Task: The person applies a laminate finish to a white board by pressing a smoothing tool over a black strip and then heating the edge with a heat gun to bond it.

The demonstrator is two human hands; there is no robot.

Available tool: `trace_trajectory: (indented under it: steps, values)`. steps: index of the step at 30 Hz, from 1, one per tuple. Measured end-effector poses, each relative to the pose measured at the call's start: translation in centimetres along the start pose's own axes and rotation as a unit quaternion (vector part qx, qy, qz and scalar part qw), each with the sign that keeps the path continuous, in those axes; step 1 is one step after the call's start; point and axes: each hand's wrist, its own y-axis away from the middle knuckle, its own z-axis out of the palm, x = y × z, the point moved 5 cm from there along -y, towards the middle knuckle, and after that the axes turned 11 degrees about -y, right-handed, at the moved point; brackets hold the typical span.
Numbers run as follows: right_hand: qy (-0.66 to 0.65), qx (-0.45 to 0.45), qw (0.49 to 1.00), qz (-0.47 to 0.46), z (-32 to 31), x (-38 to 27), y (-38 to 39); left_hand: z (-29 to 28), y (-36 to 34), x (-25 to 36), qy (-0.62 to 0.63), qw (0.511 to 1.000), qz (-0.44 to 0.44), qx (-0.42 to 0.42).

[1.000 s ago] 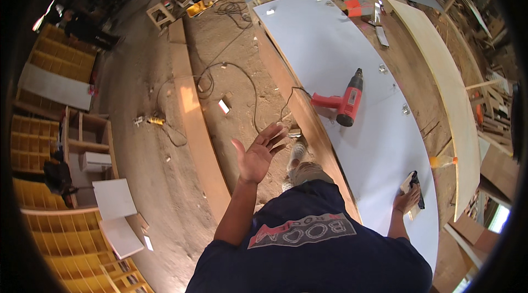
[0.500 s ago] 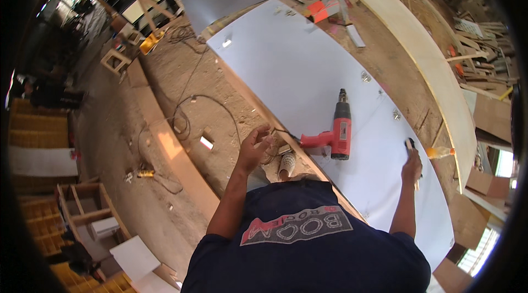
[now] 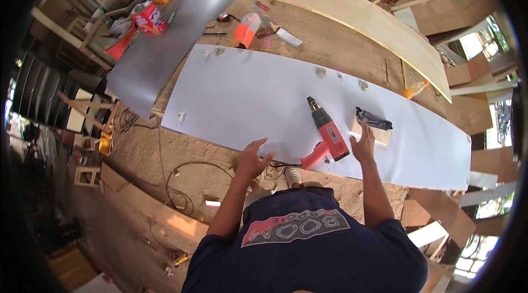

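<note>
A red and black heat gun lies on the long white panel, its metal nozzle pointing away from me. Right of it, a pale wooden block rests on the panel with a dark, crumpled cloth along its far side. My right hand is at the block's left end, fingers apart; whether they touch it I cannot tell. Over the panel's near edge, left of the heat gun's handle, my left hand is empty with its fingers spread.
Metal hinges sit along the panel's far edge. Beyond lie a pale curved board, an orange-and-white piece and a bottle. A red can stands on the grey sheet. Cable loops over the floor at left.
My view has turned to the right. My right hand has come nearer the heat gun and loosened from the block and cloth, which now rest on the panel. My left hand stays empty.
</note>
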Motion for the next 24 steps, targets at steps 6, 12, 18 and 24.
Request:
trace_trajectory:
  steps: [6,12,18,24]
  values:
    - [0.044,-0.054,0.996,0.053,5.3,-13.3,1.0,-1.8,-0.9,-4.9,-0.027,1.0,0.008,0.009]
    - [0.057,-0.03,0.991,0.114,3.7,-7.5,1.9,-4.0,-0.9,-6.1,-0.028,0.999,0.028,0.018]
    - [0.036,-0.011,0.992,0.122,-4.0,1.2,3.3,-3.6,-0.2,-6.6,0.0,1.0,0.012,0.02]
    - [0.056,-0.051,0.993,0.085,-5.8,5.5,0.9,-0.5,0.3,-7.2,0.006,0.999,-0.021,0.043]
